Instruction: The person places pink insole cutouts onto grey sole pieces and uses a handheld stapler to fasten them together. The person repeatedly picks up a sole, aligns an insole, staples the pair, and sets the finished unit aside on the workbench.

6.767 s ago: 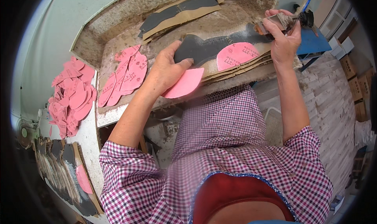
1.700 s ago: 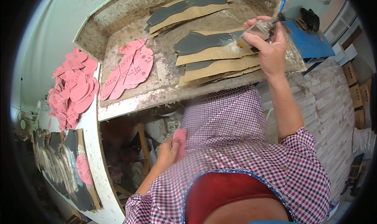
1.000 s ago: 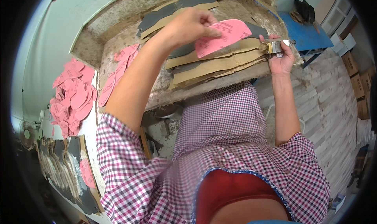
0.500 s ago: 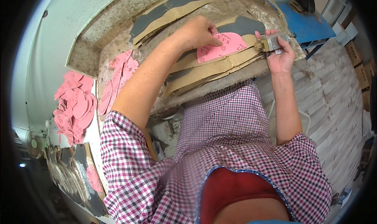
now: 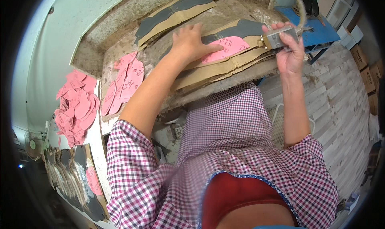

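Note:
My left hand (image 5: 190,43) lies with fingers spread over the dark grey and tan layered strips. Its thumb reaches onto a pink printed shoe-lining piece (image 5: 233,46), which rests on a grey strip (image 5: 244,27). Beneath that are more tan layers (image 5: 224,67), stacked toward the near edge of the bench. Wrapped around a small boxy metal spray gun (image 5: 276,38) with a brass nozzle, my right hand (image 5: 289,52) holds it at the right end of the strips. The nozzle points left toward the pink piece. A hose (image 5: 300,8) runs up behind the gun.
Fuzzy residue coats the walled bench (image 5: 120,22). Another grey and tan stack (image 5: 176,14) lies at the back. Pink pieces (image 5: 127,82) sit at the left, beside a larger pink heap (image 5: 76,108). A blue table (image 5: 327,30) stands at the far right.
My left hand has gone from pinching the pink piece to spreading out, shifting left. The pink piece now looks narrower and flatter against the strip. The spray gun has turned and its hose shows.

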`<act>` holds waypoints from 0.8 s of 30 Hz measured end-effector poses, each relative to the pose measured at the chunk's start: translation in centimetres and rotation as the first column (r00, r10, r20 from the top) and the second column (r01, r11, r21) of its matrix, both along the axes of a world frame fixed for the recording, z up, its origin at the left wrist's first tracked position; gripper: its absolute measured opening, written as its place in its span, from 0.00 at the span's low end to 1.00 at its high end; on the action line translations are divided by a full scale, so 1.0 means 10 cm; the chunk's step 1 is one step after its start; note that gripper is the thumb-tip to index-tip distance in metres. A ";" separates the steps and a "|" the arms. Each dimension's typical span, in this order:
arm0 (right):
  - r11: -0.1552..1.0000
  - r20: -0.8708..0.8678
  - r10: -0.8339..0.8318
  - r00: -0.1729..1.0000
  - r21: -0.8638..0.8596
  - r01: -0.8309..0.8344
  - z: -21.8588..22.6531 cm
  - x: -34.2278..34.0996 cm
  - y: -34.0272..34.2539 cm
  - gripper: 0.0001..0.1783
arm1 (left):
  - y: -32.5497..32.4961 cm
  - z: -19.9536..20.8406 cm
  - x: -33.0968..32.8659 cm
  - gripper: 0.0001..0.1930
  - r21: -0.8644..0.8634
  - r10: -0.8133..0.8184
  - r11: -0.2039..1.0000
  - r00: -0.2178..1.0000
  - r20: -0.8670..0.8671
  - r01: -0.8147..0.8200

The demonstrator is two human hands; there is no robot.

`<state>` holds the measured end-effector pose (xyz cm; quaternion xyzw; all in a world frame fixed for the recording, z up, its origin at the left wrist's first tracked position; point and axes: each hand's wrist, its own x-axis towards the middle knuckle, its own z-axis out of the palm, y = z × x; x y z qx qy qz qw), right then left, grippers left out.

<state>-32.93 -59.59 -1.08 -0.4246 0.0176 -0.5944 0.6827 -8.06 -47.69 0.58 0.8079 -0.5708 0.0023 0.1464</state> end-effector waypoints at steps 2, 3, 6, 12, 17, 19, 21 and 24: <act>0.974 -0.120 -0.181 0.976 -0.158 0.161 0.21 0.01 0.06 0.21 | 0.15 0.04 0.10 0.52 -0.100 -0.038 0.994 0.999 0.010 0.038; 0.944 -0.168 -0.271 0.948 -0.240 0.227 0.24 0.04 0.06 0.22 | 0.25 0.04 0.20 0.47 -0.157 0.023 0.987 0.991 -0.128 -0.043; 0.874 -0.276 -0.414 0.867 -0.388 0.293 0.29 0.12 0.03 0.24 | 0.50 -0.05 0.57 0.37 -0.137 0.117 0.980 0.971 -0.209 -0.148; 0.962 -0.342 -0.191 0.920 -0.253 0.106 0.21 0.56 0.46 0.22 | 0.79 0.06 0.52 0.22 -0.057 0.131 0.982 0.867 -0.482 -0.180; 0.979 -0.277 0.007 0.961 -0.193 -0.063 0.28 0.94 0.93 0.24 | 0.76 0.09 0.49 0.17 -0.246 0.037 0.949 0.846 -0.531 -0.196; 0.972 -0.261 0.001 0.965 -0.227 -0.062 0.28 0.97 0.94 0.24 | 0.76 0.07 0.55 0.16 -0.238 0.013 0.952 0.802 -0.597 -0.192; 0.941 -0.254 -0.127 0.959 -0.335 0.036 0.23 0.95 0.85 0.23 | 0.78 0.09 0.54 0.15 -0.266 -0.025 0.946 0.772 -0.635 -0.188; 0.959 -0.322 -0.188 0.928 -0.263 0.103 0.19 0.66 0.61 0.22 | 0.79 0.13 0.48 0.15 -0.380 -0.177 0.900 0.618 -0.766 -0.214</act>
